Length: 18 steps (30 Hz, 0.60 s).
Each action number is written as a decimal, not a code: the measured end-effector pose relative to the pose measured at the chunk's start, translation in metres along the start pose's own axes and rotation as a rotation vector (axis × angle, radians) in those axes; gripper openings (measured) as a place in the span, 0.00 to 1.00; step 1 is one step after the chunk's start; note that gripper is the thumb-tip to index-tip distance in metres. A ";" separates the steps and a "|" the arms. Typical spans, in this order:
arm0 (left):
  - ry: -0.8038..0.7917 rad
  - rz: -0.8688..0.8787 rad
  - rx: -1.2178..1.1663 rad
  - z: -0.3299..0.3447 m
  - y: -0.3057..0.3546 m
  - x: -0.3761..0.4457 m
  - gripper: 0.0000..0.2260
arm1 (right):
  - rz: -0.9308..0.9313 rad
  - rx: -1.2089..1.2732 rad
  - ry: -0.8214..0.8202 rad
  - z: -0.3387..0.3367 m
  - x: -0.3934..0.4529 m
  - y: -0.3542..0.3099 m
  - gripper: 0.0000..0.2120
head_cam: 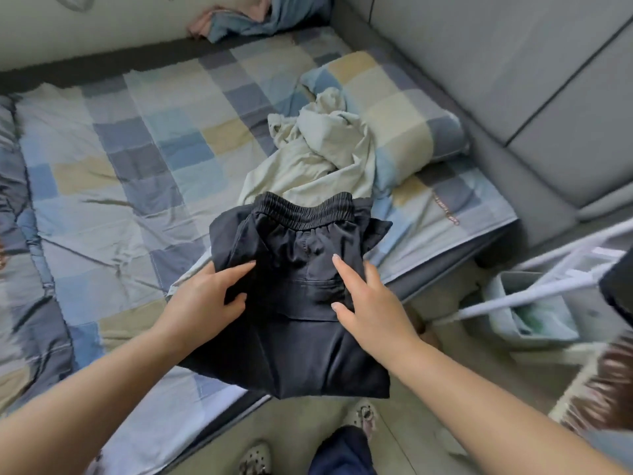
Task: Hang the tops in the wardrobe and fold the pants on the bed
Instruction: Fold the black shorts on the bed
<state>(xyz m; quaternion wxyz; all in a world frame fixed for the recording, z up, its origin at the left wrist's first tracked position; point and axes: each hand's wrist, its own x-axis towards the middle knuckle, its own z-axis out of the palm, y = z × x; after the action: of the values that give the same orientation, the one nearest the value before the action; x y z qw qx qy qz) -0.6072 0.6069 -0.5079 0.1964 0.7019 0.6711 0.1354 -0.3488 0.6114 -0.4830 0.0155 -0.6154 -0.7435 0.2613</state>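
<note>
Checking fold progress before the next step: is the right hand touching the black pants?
Touching. The head view shows the right hand lying flat on the black pants, fingers straight and pressed on the fabric, no gap visible.

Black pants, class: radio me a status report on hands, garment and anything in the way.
Left hand grips black pants at left edge. Right hand flat on top, fingers straight. Pants part-folded at bed edge, waistband away. Crumpled cream garment just behind.

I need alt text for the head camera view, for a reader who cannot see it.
Two bare hands, the left hand and the right hand, handle folded black pants at the edge of a bed with a checked cover. A crumpled pale garment lies behind the pants.
</note>
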 end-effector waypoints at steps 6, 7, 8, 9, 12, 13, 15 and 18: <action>-0.101 0.223 0.012 -0.054 0.089 -0.043 0.24 | 0.224 0.117 0.166 -0.059 -0.136 -0.002 0.32; -0.109 0.254 0.020 -0.058 0.105 -0.052 0.24 | 0.254 0.129 0.199 -0.066 -0.157 -0.001 0.32; -0.121 0.307 0.022 -0.061 0.123 -0.064 0.24 | 0.292 0.153 0.240 -0.073 -0.186 0.000 0.32; -0.135 0.365 0.018 -0.063 0.142 -0.077 0.24 | 0.325 0.166 0.276 -0.077 -0.216 0.001 0.32; -0.215 0.496 0.010 -0.060 0.191 -0.118 0.25 | 0.427 0.189 0.360 -0.078 -0.305 0.003 0.33; -0.252 0.540 0.006 -0.056 0.209 -0.135 0.25 | 0.473 0.200 0.390 -0.075 -0.336 0.006 0.33; -0.323 0.631 0.012 -0.046 0.245 -0.172 0.25 | 0.578 0.214 0.445 -0.067 -0.399 0.012 0.33; -0.402 0.768 -0.001 -0.027 0.300 -0.234 0.25 | 0.698 0.263 0.536 -0.044 -0.491 0.023 0.33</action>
<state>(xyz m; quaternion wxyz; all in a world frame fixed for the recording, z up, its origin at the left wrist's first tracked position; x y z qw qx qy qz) -0.3672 0.3701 -0.3298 0.2591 0.9130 0.3095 0.0597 -0.1937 0.1768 -0.3078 0.1962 -0.8676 -0.4222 0.1749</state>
